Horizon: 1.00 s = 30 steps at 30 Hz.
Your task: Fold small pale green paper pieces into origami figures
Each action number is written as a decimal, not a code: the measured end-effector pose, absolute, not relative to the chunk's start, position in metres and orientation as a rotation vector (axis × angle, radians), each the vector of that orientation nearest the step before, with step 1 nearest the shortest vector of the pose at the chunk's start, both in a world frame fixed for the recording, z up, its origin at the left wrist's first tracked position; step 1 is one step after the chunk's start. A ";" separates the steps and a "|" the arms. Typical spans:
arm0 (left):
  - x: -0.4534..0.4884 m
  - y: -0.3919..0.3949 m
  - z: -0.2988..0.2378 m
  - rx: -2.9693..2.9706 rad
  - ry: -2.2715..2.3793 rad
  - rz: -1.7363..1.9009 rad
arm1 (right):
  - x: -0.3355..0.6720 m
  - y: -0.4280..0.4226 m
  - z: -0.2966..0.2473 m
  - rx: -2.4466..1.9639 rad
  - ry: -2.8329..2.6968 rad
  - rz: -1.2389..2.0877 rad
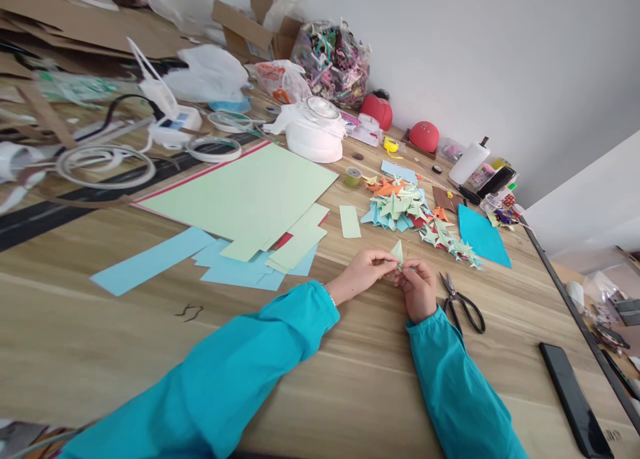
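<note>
Near the middle of the wood-grain table (360,359): a small, pointed piece of folded pale green paper (397,250), its tip directed away from the person, between the two hands; its lower part is hidden by fingers.
Left hand: the left hand (364,272) pinches the folded piece between thumb and fingers from the left.
Right hand: the right hand (417,287) is curled, its fingertips gripping the same piece at its lower right side.
Sleeves: both arms wear loose teal sleeves (265,349) gathered at the wrists.
Scissors: black-handled metal scissors (461,304) lie just beside the right hand, blades parted slightly and pointing away from the person.
Folded pile: a heap of pointed paper shapes (397,206) in green, blue, orange and red sits beyond the hands, trailing off to the right.
Paper stock: a large pale green sheet (245,192) with a red edge lies to the left, light blue paper strips (150,262) and pale green strips near and partly overlapping it; a small pale green rectangle (350,222) lies apart, nearer the pile.
Right side: a bright teal sheet (483,236) lies beside the pile; a black phone (575,399) rests near the table edge.
</note>
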<state>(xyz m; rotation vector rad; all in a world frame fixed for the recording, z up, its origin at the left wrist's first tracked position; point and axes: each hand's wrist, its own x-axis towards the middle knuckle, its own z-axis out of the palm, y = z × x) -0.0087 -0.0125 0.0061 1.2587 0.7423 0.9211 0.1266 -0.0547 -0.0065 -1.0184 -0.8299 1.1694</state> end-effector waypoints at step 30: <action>-0.007 -0.012 0.002 1.162 0.812 1.003 | 0.126 -0.055 -0.016 -1.118 -0.985 1.043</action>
